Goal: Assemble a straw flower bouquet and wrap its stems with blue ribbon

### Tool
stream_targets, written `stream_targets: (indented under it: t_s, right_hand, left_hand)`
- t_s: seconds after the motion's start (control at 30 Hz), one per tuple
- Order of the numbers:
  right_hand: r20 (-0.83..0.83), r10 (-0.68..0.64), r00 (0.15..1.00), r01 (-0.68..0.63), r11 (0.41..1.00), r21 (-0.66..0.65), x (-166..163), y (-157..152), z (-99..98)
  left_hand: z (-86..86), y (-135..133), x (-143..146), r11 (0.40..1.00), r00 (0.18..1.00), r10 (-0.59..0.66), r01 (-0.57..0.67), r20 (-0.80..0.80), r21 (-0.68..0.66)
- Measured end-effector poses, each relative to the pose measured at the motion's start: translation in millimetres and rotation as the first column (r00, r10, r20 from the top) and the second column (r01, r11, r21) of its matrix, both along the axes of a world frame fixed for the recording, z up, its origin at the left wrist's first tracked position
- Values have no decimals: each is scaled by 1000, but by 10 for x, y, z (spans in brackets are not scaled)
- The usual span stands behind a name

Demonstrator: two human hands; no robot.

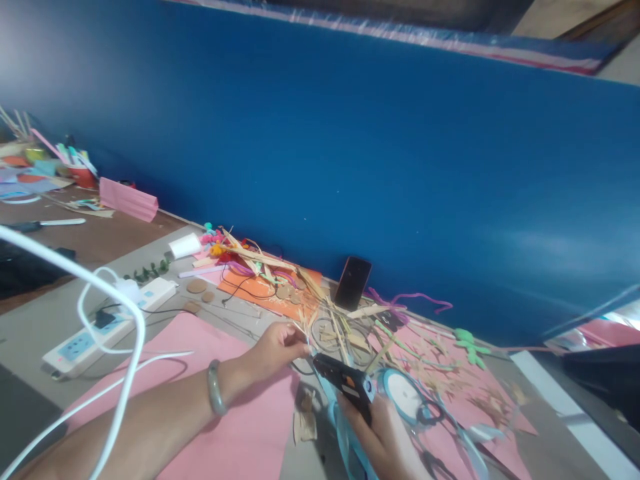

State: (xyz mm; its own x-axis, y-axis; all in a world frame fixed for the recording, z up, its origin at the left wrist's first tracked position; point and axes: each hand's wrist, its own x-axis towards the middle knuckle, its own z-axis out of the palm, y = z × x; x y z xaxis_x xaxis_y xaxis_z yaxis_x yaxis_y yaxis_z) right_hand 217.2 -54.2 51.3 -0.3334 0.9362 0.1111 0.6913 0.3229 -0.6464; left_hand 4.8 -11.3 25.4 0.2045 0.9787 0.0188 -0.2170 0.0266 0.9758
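Note:
My left hand (pixel 280 347) is pinched shut on a thin pale strip, too small to name, over the pink paper sheet (pixel 240 413). A grey-green bangle (pixel 216 388) circles that wrist. My right hand (pixel 383 433) grips a black glue gun (pixel 345 381) whose nozzle points left toward the left fingertips. A light blue ribbon (pixel 345 440) hangs below the gun. Beside the right hand lies a blue ribbon spool (pixel 403 395).
A blue board (pixel 350 167) walls off the back. A black phone (pixel 353 283) leans on it. Straw strips and pipe cleaners (pixel 280 273) litter an orange sheet. A white power strip (pixel 107 327) and white cable (pixel 100 293) lie left. Scissors (pixel 440 427) rest at right.

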Motion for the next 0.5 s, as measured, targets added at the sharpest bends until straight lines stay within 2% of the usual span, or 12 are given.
stream_targets:
  t_s: [0.5]
  right_hand:
    - [19,9,1000,-9,1000,15,32,13,-30]
  left_hand:
    - [-52,16,0,1000,1000,3,-3,11,8]
